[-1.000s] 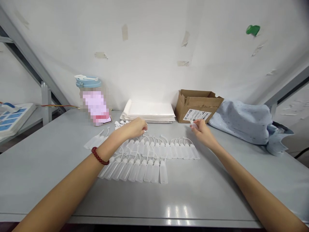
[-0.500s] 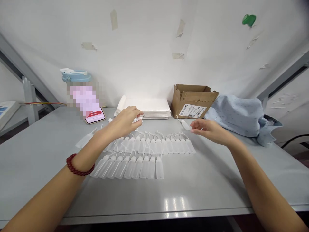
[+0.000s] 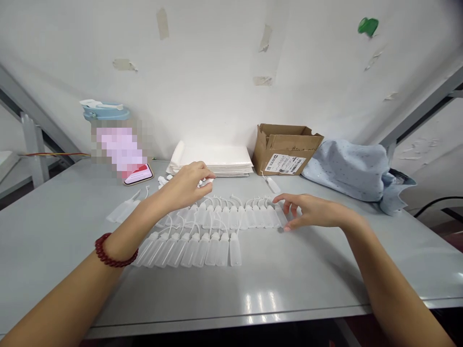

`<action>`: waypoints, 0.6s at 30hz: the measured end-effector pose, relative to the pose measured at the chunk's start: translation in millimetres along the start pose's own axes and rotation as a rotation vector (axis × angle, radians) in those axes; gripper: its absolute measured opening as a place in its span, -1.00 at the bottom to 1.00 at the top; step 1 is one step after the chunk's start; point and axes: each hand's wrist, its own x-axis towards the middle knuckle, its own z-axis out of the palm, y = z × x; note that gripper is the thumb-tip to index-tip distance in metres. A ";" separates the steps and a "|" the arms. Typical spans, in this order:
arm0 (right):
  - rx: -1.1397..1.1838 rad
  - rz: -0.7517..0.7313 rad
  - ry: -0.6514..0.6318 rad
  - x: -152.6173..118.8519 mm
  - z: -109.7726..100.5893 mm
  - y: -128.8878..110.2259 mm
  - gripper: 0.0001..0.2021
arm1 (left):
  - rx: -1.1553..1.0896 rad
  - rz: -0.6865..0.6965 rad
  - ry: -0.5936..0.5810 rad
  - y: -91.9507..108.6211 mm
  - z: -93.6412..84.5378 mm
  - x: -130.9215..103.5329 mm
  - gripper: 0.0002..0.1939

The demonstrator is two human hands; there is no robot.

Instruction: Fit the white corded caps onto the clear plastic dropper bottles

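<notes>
Two rows of translucent squeeze bottles with thin bent spouts lie on the grey table: a back row (image 3: 243, 219) and a front row (image 3: 213, 253). My right hand (image 3: 307, 210) is at the right end of the back row, thumb and fingers apart around the last bottle (image 3: 280, 217); whether they touch it I cannot tell. My left hand (image 3: 190, 183) hovers over the left part of the back row, thumb and fingertips closed on a small white piece (image 3: 207, 182), its kind unclear. Beyond my right hand lies a single bottle (image 3: 273, 185).
Behind are a stack of white sheets (image 3: 217, 159), an open cardboard box (image 3: 285, 149) and a pale blue cloth (image 3: 343, 168). At left stand a phone (image 3: 139, 174) and a blue container (image 3: 106, 112). More bottles (image 3: 121, 210) lie beside my left forearm.
My right hand has left the single bottle by the box and moved nearer, down to the end of the back row. My left hand stays almost in place. The view has shifted slightly.
</notes>
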 end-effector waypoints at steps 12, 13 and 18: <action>-0.040 0.011 0.097 1.9 1.6 0.3 -0.54 | -0.219 -0.045 0.038 12.5 -1.3 -7.5 -0.73; -0.005 -0.023 0.143 1.7 1.1 -2.6 -0.54 | -0.292 -0.071 0.045 15.9 -0.6 -8.9 -0.72; 0.258 -0.247 0.302 7.3 16.6 -34.2 -0.48 | -0.736 -0.229 0.038 39.0 3.7 -13.4 -0.64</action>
